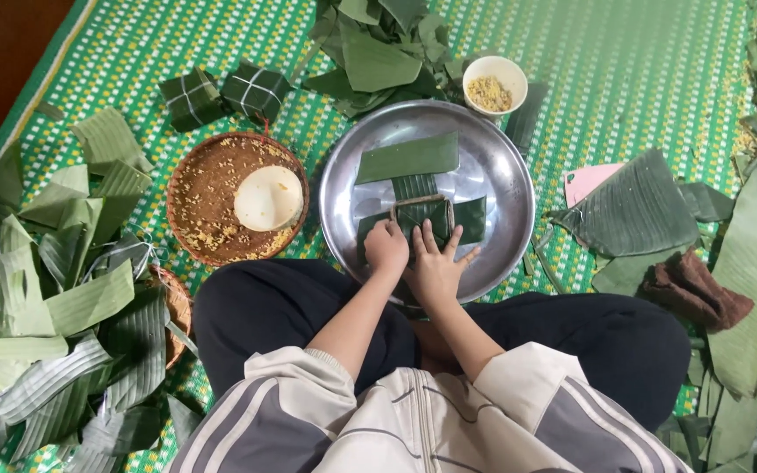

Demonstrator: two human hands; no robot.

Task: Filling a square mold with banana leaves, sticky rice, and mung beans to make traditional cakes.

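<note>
Green woven mat (624, 79), steel tray (501, 158): both hands press flat, left hand (386, 249), right hand (436, 265), holding down the leaf parcel (427, 215) just ahead of the fingertips.

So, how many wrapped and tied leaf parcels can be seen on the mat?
2. One tied parcel and a second tied parcel sit side by side on the green mat, above the woven basket. Others could be hidden under the loose leaf piles.

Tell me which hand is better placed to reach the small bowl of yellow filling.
Probably the right hand: the bowl of yellow filling sits up on its side. The left hand would need to cross the leaf-lined mould.
</note>
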